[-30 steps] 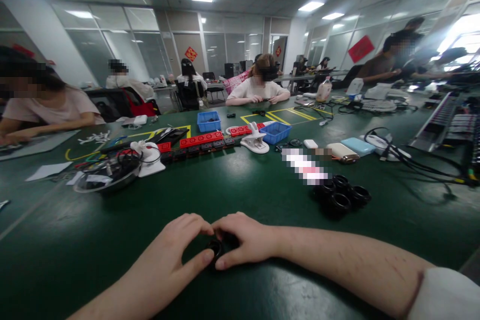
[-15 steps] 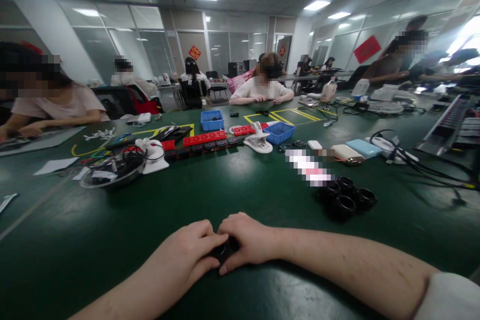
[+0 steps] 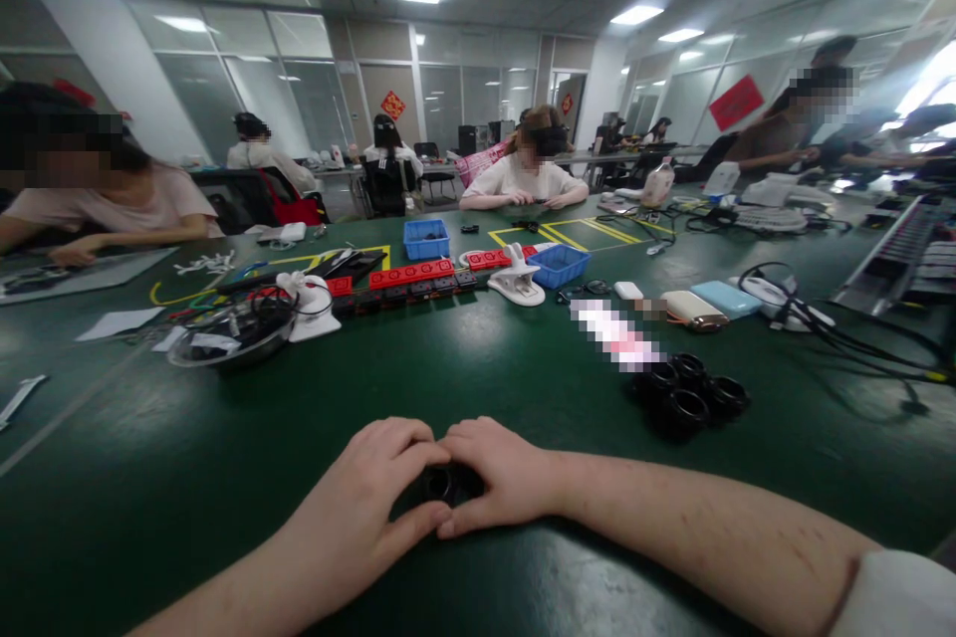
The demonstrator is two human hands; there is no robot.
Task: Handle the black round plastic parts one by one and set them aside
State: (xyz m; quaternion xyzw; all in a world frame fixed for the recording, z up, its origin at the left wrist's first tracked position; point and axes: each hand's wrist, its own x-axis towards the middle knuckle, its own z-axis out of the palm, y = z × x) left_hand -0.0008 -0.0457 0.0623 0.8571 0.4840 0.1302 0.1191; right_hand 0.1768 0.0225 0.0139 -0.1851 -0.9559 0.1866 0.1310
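A small black ring-shaped part (image 3: 439,485), dark and partly hidden, sits low over the green table between my two hands. My left hand (image 3: 377,483) curves round it from the left, index finger above and thumb below. From the other side my right hand (image 3: 497,478) wraps its fingers and thumb round the black piece. The two thumb tips meet at its near side, and the fingertips come together at its far side. Several similar black rings (image 3: 688,408) stand in a cluster on the table beyond my right forearm.
Across the table (image 3: 358,388) runs a row of red and black blocks (image 3: 410,276), with a white clip (image 3: 517,281) and blue bins (image 3: 559,264) nearby. A bowl of black parts (image 3: 233,343) lies left; cables (image 3: 858,328) and a light-blue case (image 3: 724,297) lie right. Co-workers sit around.
My left hand's finger and thumb have spread a little, so more of the black ring shows between my hands. The view has shifted slightly.
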